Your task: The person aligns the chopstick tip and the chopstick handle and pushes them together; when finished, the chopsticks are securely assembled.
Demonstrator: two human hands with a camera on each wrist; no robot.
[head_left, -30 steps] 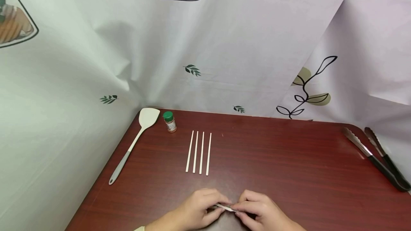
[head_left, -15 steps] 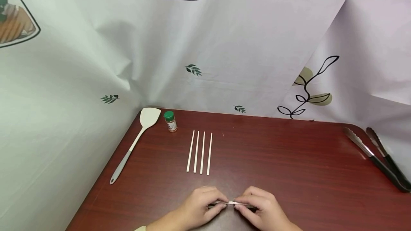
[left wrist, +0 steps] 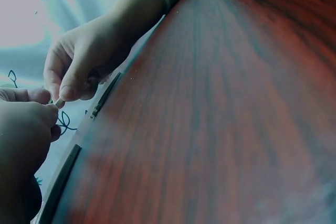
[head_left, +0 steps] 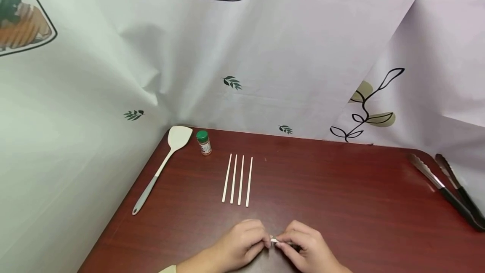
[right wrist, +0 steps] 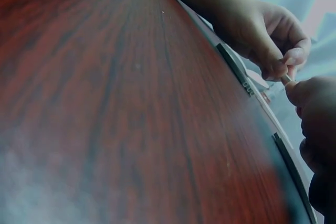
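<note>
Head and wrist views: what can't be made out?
White piece: partly hidden by both hands, head view.
Jar label: too small to read, head view.
Tongs: handle end cut off by right edge, head view.
Left hand: cut off by left edge, left wrist view.

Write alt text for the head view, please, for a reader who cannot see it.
A person's left hand and right hand pinch a partly hidden pale item at a reddish table. Beyond are four white sticks, with a spatula and green-capped jar to the left and tongs at right.
</note>
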